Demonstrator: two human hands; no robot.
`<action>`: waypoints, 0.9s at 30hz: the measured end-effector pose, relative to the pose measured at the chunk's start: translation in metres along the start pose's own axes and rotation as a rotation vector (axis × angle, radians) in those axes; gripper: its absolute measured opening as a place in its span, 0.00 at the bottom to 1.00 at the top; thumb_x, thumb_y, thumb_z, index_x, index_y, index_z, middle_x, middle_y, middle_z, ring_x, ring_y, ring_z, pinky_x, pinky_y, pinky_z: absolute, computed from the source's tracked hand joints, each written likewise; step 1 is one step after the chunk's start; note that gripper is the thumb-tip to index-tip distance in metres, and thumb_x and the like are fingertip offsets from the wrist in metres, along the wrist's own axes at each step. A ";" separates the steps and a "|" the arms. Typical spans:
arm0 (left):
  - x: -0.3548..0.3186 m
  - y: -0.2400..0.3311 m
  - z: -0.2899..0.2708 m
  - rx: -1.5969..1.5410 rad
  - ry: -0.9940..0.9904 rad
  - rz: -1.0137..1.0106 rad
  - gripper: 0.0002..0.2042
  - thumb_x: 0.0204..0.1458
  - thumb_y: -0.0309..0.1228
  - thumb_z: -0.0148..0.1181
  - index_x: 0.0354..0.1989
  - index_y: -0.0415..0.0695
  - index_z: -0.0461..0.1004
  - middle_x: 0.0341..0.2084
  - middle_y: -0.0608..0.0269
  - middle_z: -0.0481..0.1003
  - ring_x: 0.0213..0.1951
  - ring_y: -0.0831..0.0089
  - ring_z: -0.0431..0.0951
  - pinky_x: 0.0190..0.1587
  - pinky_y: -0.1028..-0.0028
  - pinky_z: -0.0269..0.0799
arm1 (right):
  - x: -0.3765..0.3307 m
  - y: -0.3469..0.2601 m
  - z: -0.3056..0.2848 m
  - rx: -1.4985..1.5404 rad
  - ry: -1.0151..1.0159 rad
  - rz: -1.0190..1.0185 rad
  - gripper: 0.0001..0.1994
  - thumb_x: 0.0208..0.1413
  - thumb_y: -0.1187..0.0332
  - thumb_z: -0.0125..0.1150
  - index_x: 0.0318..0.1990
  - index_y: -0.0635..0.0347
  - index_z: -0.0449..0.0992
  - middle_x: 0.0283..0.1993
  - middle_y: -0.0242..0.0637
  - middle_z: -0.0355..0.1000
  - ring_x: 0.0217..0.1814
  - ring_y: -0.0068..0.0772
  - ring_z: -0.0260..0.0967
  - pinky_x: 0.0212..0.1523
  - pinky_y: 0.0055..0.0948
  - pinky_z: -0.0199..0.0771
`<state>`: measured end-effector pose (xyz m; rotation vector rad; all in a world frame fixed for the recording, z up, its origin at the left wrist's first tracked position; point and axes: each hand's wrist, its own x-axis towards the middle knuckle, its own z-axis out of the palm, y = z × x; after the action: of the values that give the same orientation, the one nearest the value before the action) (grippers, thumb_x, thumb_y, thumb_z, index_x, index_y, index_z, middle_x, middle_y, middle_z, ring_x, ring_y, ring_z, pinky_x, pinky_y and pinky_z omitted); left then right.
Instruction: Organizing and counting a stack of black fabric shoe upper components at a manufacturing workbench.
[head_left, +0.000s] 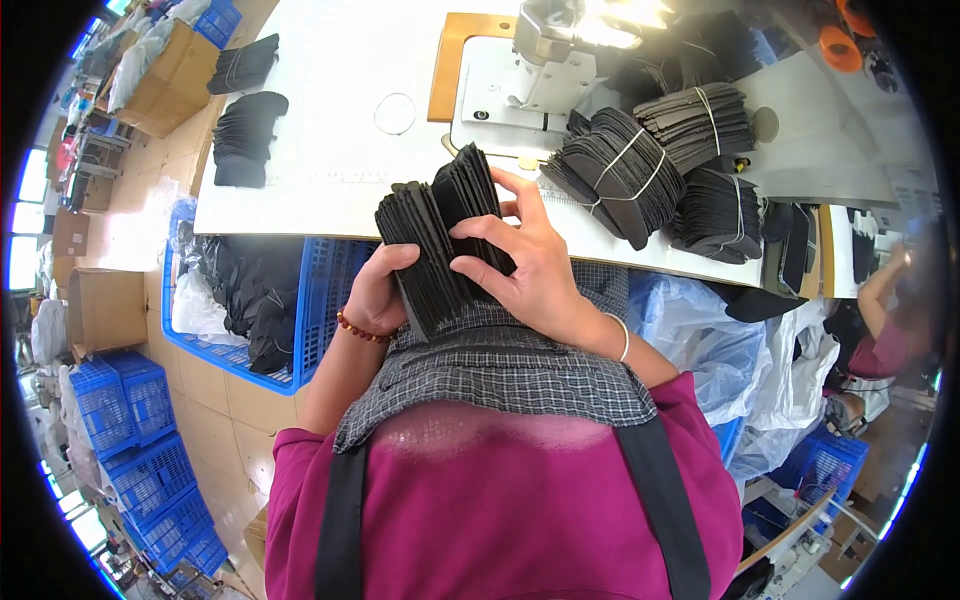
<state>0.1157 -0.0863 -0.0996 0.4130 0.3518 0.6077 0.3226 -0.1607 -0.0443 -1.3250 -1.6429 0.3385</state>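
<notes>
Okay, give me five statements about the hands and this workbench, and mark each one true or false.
1. The left hand and right hand both touch stacked black pieces. True.
2. The lamp is off. False: the lamp by the sewing machine is lit.
3. The beaded bracelet circles the right wrist. False: the beaded bracelet is on the left.
4. A thin white loop lies on the white tabletop. True.
5. No bundle is tied. False: white bands bind the bundle nearest the machine.

Most fingers of the left hand (374, 292) are hidden behind the black stack (425, 255). The sewing machine (560, 85) is cut off by the upper edge. One blue crate (314, 305) is partly covered by the table (300, 130). A co-worker (888, 335) is blurred.
</notes>
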 end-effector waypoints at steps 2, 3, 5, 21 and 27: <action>0.000 0.000 0.000 0.006 0.008 -0.001 0.25 0.57 0.30 0.59 0.63 0.35 0.67 0.54 0.51 0.77 0.53 0.61 0.81 0.57 0.60 0.80 | 0.000 -0.001 -0.001 -0.017 -0.020 0.042 0.14 0.48 0.68 0.75 0.43 0.47 0.80 0.67 0.48 0.64 0.47 0.41 0.76 0.40 0.35 0.83; 0.000 -0.001 0.001 0.012 0.017 -0.002 0.25 0.57 0.30 0.59 0.63 0.35 0.67 0.54 0.51 0.77 0.53 0.61 0.81 0.56 0.60 0.80 | -0.001 -0.001 -0.001 -0.018 -0.020 0.042 0.14 0.48 0.68 0.75 0.43 0.47 0.80 0.67 0.48 0.64 0.47 0.41 0.76 0.40 0.35 0.83; 0.000 -0.001 -0.001 -0.002 0.014 -0.009 0.25 0.57 0.30 0.59 0.63 0.35 0.67 0.54 0.51 0.77 0.53 0.61 0.81 0.56 0.60 0.80 | -0.002 0.000 0.000 0.021 -0.022 0.056 0.14 0.48 0.68 0.75 0.42 0.48 0.80 0.66 0.48 0.64 0.47 0.40 0.76 0.41 0.35 0.82; 0.001 0.000 0.004 -0.045 -0.007 -0.013 0.25 0.57 0.30 0.60 0.63 0.35 0.67 0.54 0.50 0.77 0.52 0.60 0.82 0.57 0.60 0.80 | -0.003 0.002 0.000 0.016 -0.007 -0.004 0.15 0.49 0.73 0.71 0.45 0.47 0.78 0.67 0.52 0.62 0.47 0.43 0.74 0.39 0.35 0.82; 0.001 0.000 0.000 -0.033 0.008 -0.022 0.26 0.56 0.31 0.61 0.64 0.34 0.67 0.55 0.50 0.77 0.53 0.60 0.81 0.58 0.59 0.79 | -0.002 -0.004 -0.003 0.040 -0.076 0.126 0.14 0.50 0.77 0.70 0.44 0.50 0.81 0.69 0.52 0.59 0.52 0.45 0.71 0.50 0.37 0.79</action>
<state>0.1165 -0.0857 -0.0998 0.3749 0.3533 0.5931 0.3222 -0.1652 -0.0413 -1.4039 -1.6101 0.4994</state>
